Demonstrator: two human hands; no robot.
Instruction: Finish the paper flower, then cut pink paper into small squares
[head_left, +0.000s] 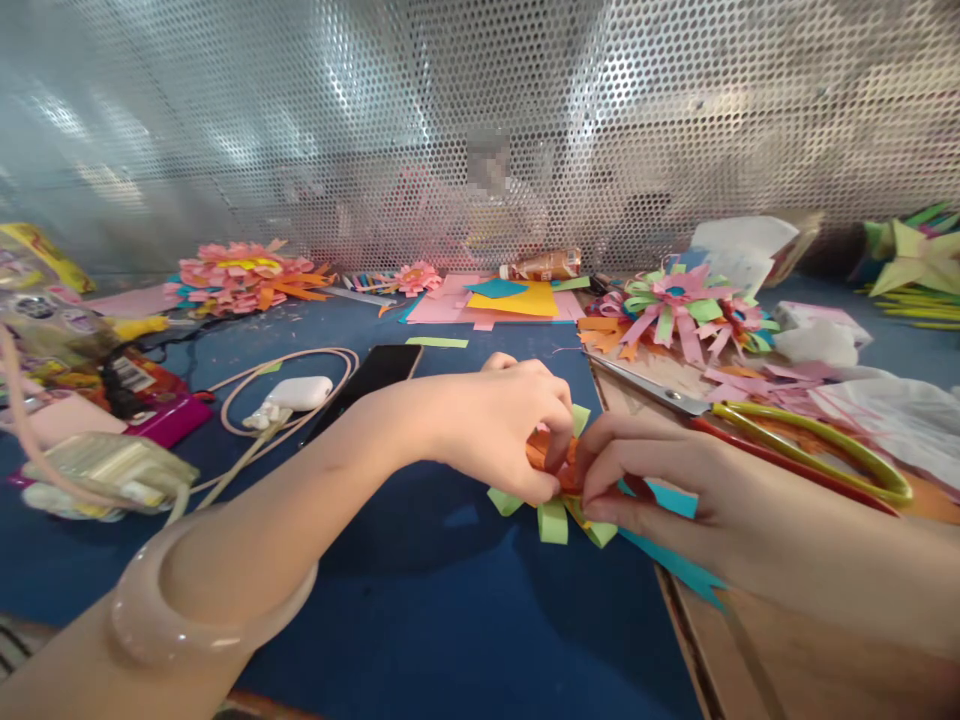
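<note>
Between my hands on the blue table lies a paper flower [553, 522] with light green looped petals and an orange middle. My left hand [517, 420], a pale bangle on its forearm, has its fingers curled down on the flower's orange centre. From the right, my right hand [660, 480] pinches the flower's edge with thumb and fingers. The fingers hide much of the orange part. Blue paper strips [675, 565] stick out under my right hand. Scissors [697, 405] with yellow and red handles lie just beyond it.
A black phone [379, 375], a white earbud case [300, 393] and a coiled cable lie left. Behind are coloured paper sheets [442, 303] and a brown bottle [551, 265]. Finished paper flowers [682, 300] and scraps sit right; a perforated metal panel [637, 110] stands at the back.
</note>
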